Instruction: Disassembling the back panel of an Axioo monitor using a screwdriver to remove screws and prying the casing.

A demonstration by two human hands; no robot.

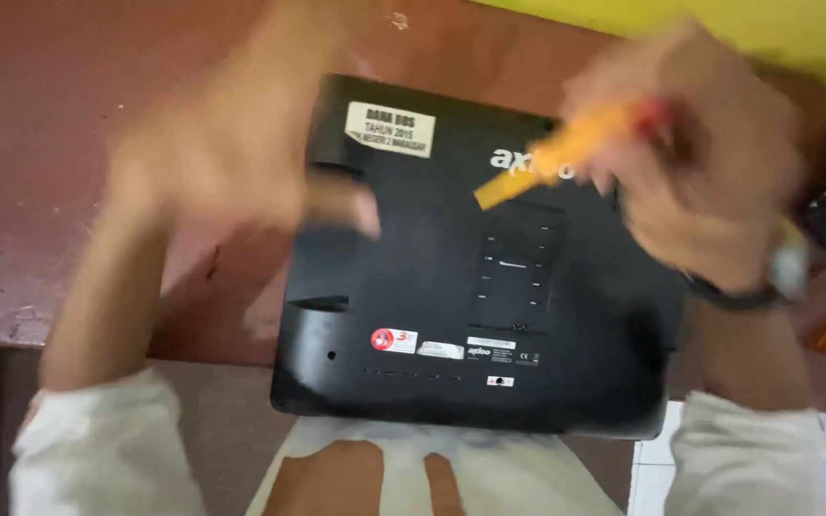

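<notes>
**Lighting and picture quality**

Light: dim, warm, indoor, source unseen. Blur: heavy motion smear on left hand and right hand; orange tool streaked. Black laptop underside moderately sharp, faint sheen, soft shadow beneath the left hand. Edges soft; white sleeves slightly overexposed.

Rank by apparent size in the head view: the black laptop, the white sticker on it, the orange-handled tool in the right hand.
1. black laptop, largest by far.
2. orange-handled tool, blurred and nearer the camera, so unsure against the sticker.
3. white sticker, looks about alike.
</notes>
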